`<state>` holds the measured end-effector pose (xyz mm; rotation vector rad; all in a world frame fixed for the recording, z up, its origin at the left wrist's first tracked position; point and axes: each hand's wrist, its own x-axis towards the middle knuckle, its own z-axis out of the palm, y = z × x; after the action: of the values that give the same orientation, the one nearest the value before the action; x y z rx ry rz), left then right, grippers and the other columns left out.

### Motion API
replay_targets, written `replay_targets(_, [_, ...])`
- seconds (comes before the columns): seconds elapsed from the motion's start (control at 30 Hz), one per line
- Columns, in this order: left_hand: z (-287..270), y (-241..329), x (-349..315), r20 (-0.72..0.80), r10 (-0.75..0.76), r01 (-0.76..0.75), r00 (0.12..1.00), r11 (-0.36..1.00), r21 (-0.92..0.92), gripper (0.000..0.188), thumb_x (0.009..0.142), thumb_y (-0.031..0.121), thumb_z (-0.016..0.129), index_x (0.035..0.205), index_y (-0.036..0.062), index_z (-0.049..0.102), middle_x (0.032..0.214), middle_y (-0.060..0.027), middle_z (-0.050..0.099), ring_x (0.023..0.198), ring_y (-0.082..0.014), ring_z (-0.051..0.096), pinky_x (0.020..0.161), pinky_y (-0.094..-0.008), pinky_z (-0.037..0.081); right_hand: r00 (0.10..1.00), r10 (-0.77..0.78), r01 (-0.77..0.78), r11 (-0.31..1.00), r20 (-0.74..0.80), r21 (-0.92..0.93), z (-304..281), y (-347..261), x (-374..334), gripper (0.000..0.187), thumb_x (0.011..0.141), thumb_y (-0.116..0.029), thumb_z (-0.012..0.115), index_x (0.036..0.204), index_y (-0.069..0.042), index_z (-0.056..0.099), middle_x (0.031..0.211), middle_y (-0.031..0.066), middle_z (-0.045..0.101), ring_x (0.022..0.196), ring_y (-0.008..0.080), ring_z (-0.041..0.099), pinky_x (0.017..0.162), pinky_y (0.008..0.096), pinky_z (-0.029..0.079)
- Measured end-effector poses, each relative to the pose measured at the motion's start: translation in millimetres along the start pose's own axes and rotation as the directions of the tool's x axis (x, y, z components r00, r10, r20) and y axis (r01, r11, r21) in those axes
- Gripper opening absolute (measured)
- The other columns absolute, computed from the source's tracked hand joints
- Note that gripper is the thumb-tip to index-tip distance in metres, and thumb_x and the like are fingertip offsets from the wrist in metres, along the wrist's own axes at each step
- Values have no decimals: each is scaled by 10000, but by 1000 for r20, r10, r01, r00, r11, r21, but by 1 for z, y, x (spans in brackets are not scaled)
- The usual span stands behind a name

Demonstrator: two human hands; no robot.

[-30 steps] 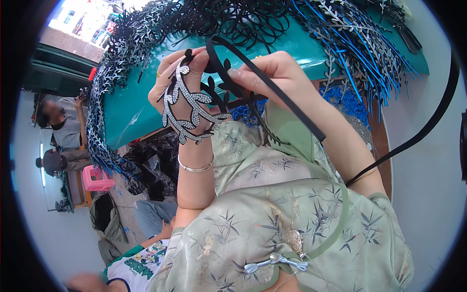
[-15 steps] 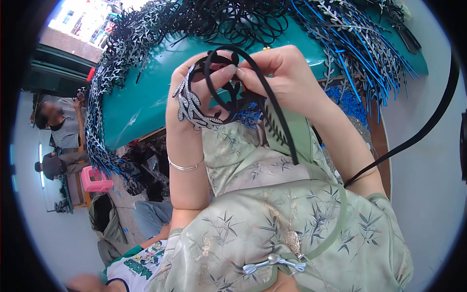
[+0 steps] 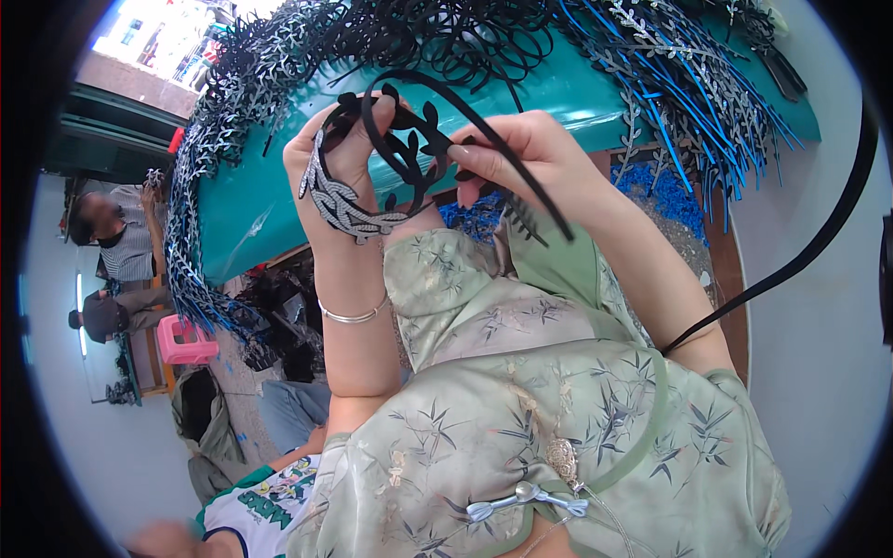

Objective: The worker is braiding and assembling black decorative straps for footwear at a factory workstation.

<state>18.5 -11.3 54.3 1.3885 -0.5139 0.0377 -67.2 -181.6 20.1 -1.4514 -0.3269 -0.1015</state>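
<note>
My left hand (image 3: 346, 153) is closed around one end of a thin black headband (image 3: 480, 117), above my lap. A leaf-shaped trim strip (image 3: 346, 206), glittery silver on its outer side and black on its back, loops round that hand and over to the right. My right hand (image 3: 544, 163) pinches the black side of this strip between thumb and fingers. The headband's other end sticks out over the right hand's wrist. Below the right fingers hangs a short tail of black leaves (image 3: 524, 221). Exactly how the strip meets the headband is hidden by the fingers.
A green-covered table (image 3: 246, 200) stands ahead. Silver leaf strips (image 3: 191, 223) hang over its left side, black headbands (image 3: 456, 37) lie heaped at the back, and blue and silver strips (image 3: 688, 102) spread at the right. A pink stool (image 3: 186, 340) and several people are at the left.
My hands have moved apart, the left one shifting left and the right one slightly lower. The leaf strip now stretches more openly between them, and the headband has tilted up leftward.
</note>
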Motion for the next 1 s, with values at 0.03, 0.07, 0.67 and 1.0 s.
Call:
replay_targets(0.03, [1,0,-2,-43,45,-44,998,999,15,214,755,130,796,858,-37,710,777,-101,702,695,-143,634,677,-261,481,999,-6,4,998,-34,-56,2,-3,-1,209,949,-162,585,1025,9,679,704,-2,625,641,49,556,576,225,450])
replay_targets(0.07, [4,3,-3,-27,63,-64,998,998,-16,210,742,91,799,877,-43,712,787,-99,705,702,-140,639,680,-251,481,999,-35,31,994,-42,-100,3,-3,-2,206,951,-163,581,1022,2,682,679,-1,613,622,48,550,561,226,445])
replay_targets(0.67, [8,-1,-12,-93,456,-401,885,849,343,142,742,-53,752,875,-35,705,885,-104,702,750,-131,645,665,-239,531,977,-135,79,950,-167,-301,11,-15,0,332,928,-266,600,739,-8,686,499,32,567,466,66,524,452,242,396])
replay_targets(1.0, [13,-5,-17,-13,673,-583,740,650,488,178,734,-85,727,895,-10,713,908,-105,703,794,-152,655,671,-246,537,994,53,-75,969,-99,-236,6,-30,-1,339,926,-266,599,745,14,663,610,32,622,541,78,591,510,224,451])
